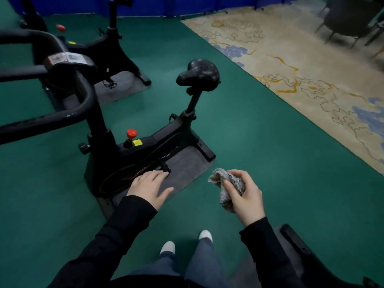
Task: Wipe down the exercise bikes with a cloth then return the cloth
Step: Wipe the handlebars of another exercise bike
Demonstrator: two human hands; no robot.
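Note:
A black exercise bike (143,146) stands just ahead of me on a grey mat (187,165), with its saddle (198,72) to the right and its handlebars (62,113) at the left. My right hand (245,196) is shut on a crumpled grey cloth (225,183), held in the air to the right of the bike's base. My left hand (149,187) hovers flat with fingers spread over the lower frame near the pedal (165,166). I cannot tell whether it touches the bike.
A second black bike (112,50) stands behind the first on its own mat. Green floor surrounds both; a patterned beige carpet (301,65) lies to the right, with chairs (349,19) at the far right. Blue panels (187,5) close the back. A dark base (301,246) sits by my right foot.

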